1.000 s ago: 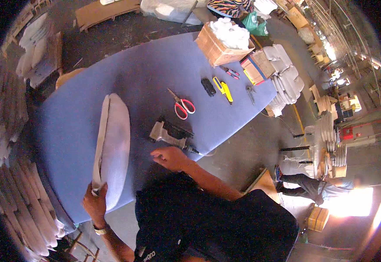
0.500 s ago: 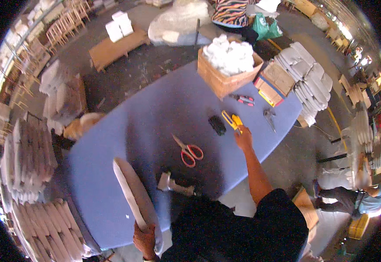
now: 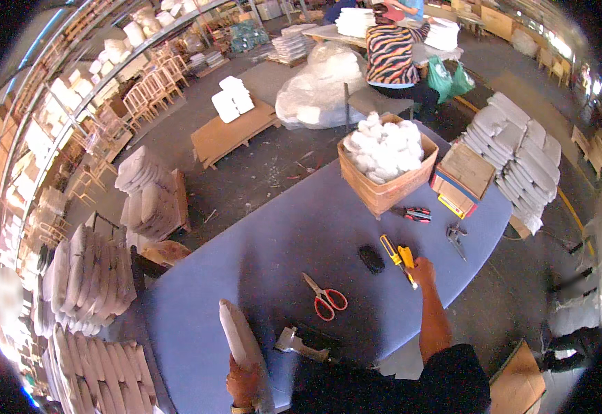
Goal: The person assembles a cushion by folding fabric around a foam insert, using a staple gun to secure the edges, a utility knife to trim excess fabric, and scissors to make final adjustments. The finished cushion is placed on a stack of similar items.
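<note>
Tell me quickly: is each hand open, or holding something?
Left hand: closed on a pale padded piece.
Right hand: at a yellow tool; whether gripped cannot be told.

Looks like an upholstery workshop on a large factory floor [image 3: 263,165]. Contains wooden chair frames [image 3: 159,86], tall stacks of grey cushions [image 3: 87,272] and a big plastic-wrapped heap [image 3: 322,86]. Features a blue worktop [image 3: 273,245] spread with red-handled scissors [image 3: 329,303], a staple gun [image 3: 304,345], pliers [image 3: 418,215] and yellow hand tools [image 3: 393,251], plus a cardboard box [image 3: 377,194] of white stuffing [image 3: 387,148]. Includes a person [image 3: 392,55] in a striped top farther back.
</note>
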Tool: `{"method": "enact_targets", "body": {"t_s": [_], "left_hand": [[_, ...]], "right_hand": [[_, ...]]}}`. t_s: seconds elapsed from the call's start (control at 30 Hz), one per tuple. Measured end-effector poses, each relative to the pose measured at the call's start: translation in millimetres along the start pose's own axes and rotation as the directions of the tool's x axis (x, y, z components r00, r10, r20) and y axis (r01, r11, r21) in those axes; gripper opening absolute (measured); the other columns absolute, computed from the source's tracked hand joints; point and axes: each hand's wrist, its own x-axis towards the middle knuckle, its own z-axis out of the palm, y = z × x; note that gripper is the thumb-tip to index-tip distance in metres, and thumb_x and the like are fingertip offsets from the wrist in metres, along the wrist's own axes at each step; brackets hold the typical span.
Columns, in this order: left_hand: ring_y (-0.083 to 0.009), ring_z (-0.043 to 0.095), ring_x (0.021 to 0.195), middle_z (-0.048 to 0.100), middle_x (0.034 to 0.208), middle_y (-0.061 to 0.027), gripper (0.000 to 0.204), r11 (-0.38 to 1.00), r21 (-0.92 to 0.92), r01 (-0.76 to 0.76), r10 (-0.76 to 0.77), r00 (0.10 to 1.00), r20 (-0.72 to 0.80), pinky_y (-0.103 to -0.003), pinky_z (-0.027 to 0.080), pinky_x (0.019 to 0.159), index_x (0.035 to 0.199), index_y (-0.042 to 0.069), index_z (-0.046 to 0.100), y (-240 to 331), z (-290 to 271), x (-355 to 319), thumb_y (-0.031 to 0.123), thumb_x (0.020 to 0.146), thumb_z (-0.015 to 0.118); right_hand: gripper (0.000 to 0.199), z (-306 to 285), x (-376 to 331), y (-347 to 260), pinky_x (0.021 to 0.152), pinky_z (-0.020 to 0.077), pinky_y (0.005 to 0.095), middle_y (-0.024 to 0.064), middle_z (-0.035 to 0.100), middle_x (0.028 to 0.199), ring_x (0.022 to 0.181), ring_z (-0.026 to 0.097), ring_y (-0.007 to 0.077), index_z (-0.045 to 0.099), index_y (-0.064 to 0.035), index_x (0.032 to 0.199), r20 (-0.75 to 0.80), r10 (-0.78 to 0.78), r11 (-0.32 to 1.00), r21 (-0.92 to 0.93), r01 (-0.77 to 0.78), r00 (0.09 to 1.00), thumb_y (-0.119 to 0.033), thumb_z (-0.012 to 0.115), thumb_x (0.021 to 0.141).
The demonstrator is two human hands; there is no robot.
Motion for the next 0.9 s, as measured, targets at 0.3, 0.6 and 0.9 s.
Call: {"method": "enact_targets", "body": {"t_s": [0.3, 0.6, 0.9], "left_hand": [[-0.0472, 0.069, 0.093, 0.073, 0.099, -0.0244, 0.051, 0.954, -0.3, -0.008, -0.017, 0.997, -0.081, -0.056, 0.055, 0.08, 0.121, 0.004, 0.064, -57, -31, 12, 0.034, 0.081, 0.075], [-0.0467, 0.068, 0.099, 0.073, 0.107, -0.0238, 0.058, 0.919, -0.376, -0.117, 0.069, 0.988, -0.139, -0.056, 0.053, 0.087, 0.131, 0.007, 0.061, -71, -42, 33, 0.039, 0.084, 0.071], [-0.0462, 0.069, 0.099, 0.072, 0.11, -0.0241, 0.072, 0.839, -0.502, -0.209, 0.118, 0.971, -0.207, -0.056, 0.054, 0.088, 0.146, 0.009, 0.049, -106, -44, 43, 0.04, 0.085, 0.071]], "right_hand": [[0.029, 14, -143, -30, 0.069, 0.0525, 0.0361, 0.0067, 0.064, 0.094, 0.082, 0.062, 0.0155, 0.057, -0.0012, 0.106, -0.233, -0.031, 0.593, 0.778, 0.206, 0.972, -0.01, 0.078, 0.087], [0.026, 15, -239, -107, 0.063, 0.0478, 0.0273, 0.0015, 0.059, 0.092, 0.076, 0.056, 0.0092, 0.055, -0.0088, 0.104, -0.097, -0.284, 0.476, 0.85, 0.228, 0.954, -0.008, 0.077, 0.088], [0.017, 20, -331, -187, 0.063, 0.0527, 0.0264, 0.0057, 0.065, 0.099, 0.082, 0.064, 0.0131, 0.058, -0.008, 0.107, -0.15, -0.423, 0.349, 0.883, 0.314, 0.894, -0.019, 0.068, 0.098]]}}
